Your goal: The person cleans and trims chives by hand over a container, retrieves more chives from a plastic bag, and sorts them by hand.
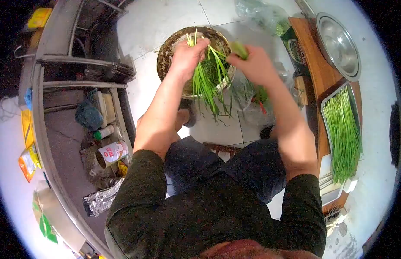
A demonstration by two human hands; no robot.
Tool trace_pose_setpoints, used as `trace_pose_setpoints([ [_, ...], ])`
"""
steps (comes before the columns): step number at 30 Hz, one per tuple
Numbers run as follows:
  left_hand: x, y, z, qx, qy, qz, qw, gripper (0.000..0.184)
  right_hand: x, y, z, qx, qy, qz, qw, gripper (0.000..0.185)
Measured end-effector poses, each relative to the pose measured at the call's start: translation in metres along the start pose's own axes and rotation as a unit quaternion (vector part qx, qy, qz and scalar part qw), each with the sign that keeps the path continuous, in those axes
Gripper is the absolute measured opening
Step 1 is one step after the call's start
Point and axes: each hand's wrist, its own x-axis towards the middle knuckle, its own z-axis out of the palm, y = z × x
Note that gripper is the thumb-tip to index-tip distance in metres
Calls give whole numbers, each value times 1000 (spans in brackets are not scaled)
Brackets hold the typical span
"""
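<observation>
My left hand (pixel 189 56) is closed around a bunch of garlic chives (pixel 205 84), pale stem ends up and long green leaves hanging down. Below the bunch stands a round basin (pixel 164 64) with a stained inside, holding some scraps. My right hand (pixel 254 64) is beside the bunch, fingers pinched together near a leaf that reaches toward them. A blurred yellow-green thing (pixel 239 50) shows at these fingers; its kind is unclear. On the right, a metal tray (pixel 325 108) carries many more chives (pixel 341 129), lined up lengthwise.
A steel bowl (pixel 338 45) sits on the wooden surface (pixel 310 56) at right. Plastic bags (pixel 261 17) with greens lie on the tiled floor. At left stands a metal shelf (pixel 75 60) with a can (pixel 113 153) and crumpled foil (pixel 101 200).
</observation>
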Motion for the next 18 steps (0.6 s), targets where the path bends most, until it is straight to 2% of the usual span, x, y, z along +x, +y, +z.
trace_pose_setpoints([
  [2,0,-2,2,-2,2,-6,1000,17,-1,4,23,34,-25,-19,999,36],
  [4,-1,-3,6,2,17,-16,1000,16,-1,2,30,19,1,-16,1000,36],
  [10,1,-7,4,-28,-23,1,999,15,3,6,37,40,36,-6,999,32],
  [14,-4,-3,4,88,-21,3,996,12,3,7,36,33,40,-11,999,31],
  [18,-2,-10,-2,159,-18,5,987,12,2,1,34,21,11,4,1000,42],
])
